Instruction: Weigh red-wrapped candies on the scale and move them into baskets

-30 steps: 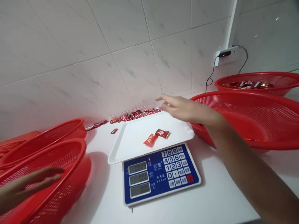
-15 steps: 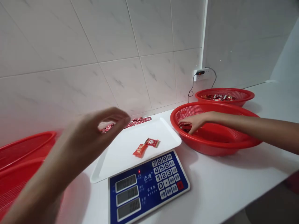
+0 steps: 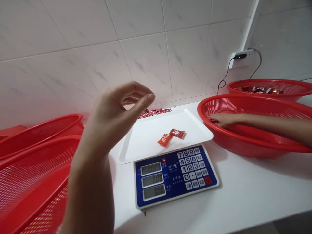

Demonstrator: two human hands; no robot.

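Note:
My left hand (image 3: 117, 110) hovers to the left of the scale's white tray (image 3: 136, 149), fingers loosely curled, with nothing visible between thumb and fingers. Two red wrapped candies touch each other on that tray: an orange-red one (image 3: 164, 139) and a darker red one (image 3: 177, 133). My right hand (image 3: 225, 120) reaches inside a red perforated basket (image 3: 246, 148). Its fingers close around red wrapped candies (image 3: 212, 120) by the basket's left wall; the fingertips are partly hidden. Below the tray, the blue scale panel (image 3: 175, 175) has three lit displays.
More red-wrapped candies (image 3: 156, 112) lie behind the tray along the tiled wall. A second basket (image 3: 270, 94) with wrapped pieces stands at the back right. Red baskets (image 3: 36, 169) crowd the left side. A power strip (image 3: 241, 58) with a cord is on the wall.
The view has shifted, so the scale and baskets appear farther right. My right hand's fingers have drawn together at the candies. My left hand stays raised and curled; both candies remain on the tray.

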